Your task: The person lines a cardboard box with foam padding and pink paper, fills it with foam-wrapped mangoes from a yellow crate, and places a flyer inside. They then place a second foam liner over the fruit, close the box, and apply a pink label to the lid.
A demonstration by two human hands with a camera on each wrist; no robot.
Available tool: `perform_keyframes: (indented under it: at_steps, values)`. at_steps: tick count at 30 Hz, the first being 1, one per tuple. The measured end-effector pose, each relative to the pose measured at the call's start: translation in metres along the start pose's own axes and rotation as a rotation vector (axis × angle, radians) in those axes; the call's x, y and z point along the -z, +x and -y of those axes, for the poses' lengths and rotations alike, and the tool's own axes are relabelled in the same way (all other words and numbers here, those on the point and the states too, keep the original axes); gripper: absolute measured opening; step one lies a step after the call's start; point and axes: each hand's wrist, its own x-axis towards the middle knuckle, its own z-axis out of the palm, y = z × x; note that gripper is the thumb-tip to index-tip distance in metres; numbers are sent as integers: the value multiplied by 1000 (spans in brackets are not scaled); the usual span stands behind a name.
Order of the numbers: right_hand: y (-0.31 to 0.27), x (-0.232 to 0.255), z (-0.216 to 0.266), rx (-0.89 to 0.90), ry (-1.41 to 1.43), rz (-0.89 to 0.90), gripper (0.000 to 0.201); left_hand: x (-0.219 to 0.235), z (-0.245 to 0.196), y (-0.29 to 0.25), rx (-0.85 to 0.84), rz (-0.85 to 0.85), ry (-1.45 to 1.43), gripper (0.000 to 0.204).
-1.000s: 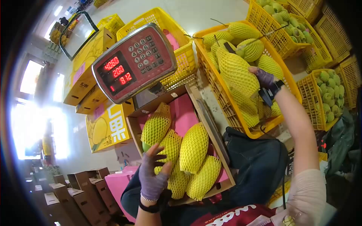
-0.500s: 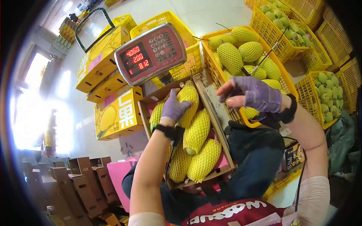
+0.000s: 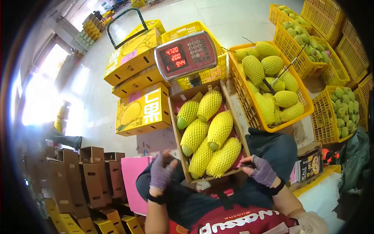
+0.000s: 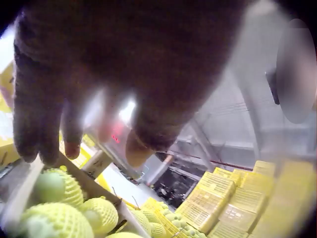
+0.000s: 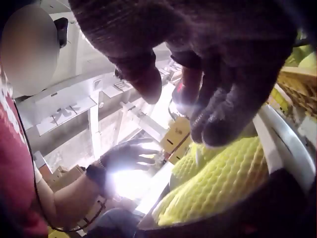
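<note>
6 net-sleeved fruits (image 3: 220, 130) lie in an open cardboard box (image 3: 176, 134), some overlapping. The left hand (image 3: 161, 173) is beside its left wall, partly open, fingers loosely bent, holding nothing. The right hand (image 3: 263, 171) is at its near right corner, fingers relaxed around nothing; whether they touch the rim is unclear. Beyond, the scale display (image 3: 186, 55) glows red, decimal points hard to read. Dark gloved fingers hide some fruit in the right wrist view.

Brown cartons (image 3: 92, 181) at lower left, dark green sheeting (image 3: 355, 154), stacked yellow crates (image 3: 322, 17) upper right
</note>
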Motion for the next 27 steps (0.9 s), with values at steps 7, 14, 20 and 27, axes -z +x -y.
perform_keyframes:
  at_steps: [7,14,20,27]
  values:
    - [12,6,40,266,-401,-53,24,-19,17,-39,-89,43,-42,46]
    - [8,10,66,418,-553,-107,28,-36,-15,-5,-312,13,368,49]
    - [71,1,73,653,-1126,20,37,-60,-20,10,-169,157,943,61]
    - [178,-32,25,855,-1704,361,40,-100,-41,7,-91,335,1106,63]
